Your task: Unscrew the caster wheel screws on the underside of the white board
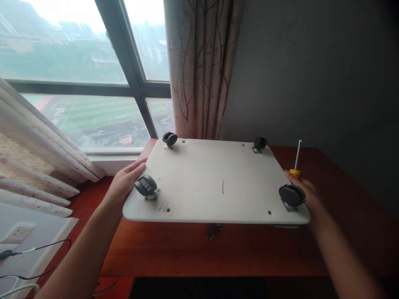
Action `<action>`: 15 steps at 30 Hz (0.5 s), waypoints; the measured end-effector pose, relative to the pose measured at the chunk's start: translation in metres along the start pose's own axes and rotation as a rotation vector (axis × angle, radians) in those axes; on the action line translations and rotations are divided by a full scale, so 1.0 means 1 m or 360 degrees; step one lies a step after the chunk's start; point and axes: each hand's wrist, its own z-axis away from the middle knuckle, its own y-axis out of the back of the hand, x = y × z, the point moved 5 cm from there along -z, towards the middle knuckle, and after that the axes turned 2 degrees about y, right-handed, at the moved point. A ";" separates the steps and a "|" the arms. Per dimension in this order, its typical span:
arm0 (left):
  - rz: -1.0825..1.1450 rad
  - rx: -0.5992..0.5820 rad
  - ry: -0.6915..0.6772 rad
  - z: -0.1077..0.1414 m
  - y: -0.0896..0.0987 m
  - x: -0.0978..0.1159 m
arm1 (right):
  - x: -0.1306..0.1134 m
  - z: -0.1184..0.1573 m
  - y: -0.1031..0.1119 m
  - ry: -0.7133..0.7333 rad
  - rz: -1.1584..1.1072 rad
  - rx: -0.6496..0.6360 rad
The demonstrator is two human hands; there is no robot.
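Observation:
A white board with rounded corners is held above the wooden table, its wheeled side up. Black casters sit at its corners: back left, back right, front left and front right. My left hand grips the board's left edge, beside the front left caster. On the right edge, my right hand holds the board and also a screwdriver with a yellow handle, its shaft pointing up. The front right caster partly hides that hand.
The red-brown table lies under the board, with a small bag near the board's front edge. Behind are a window and a patterned curtain. Cables and a wall socket are at lower left.

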 end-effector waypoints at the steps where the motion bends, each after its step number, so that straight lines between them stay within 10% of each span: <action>1: -0.0005 -0.0004 -0.0012 0.000 0.000 0.000 | 0.000 -0.001 0.000 -0.0006 -0.0004 0.0013; 15: -0.0043 -0.0008 -0.0009 0.000 0.000 0.001 | 0.005 -0.012 0.005 0.0043 -0.0079 -0.0078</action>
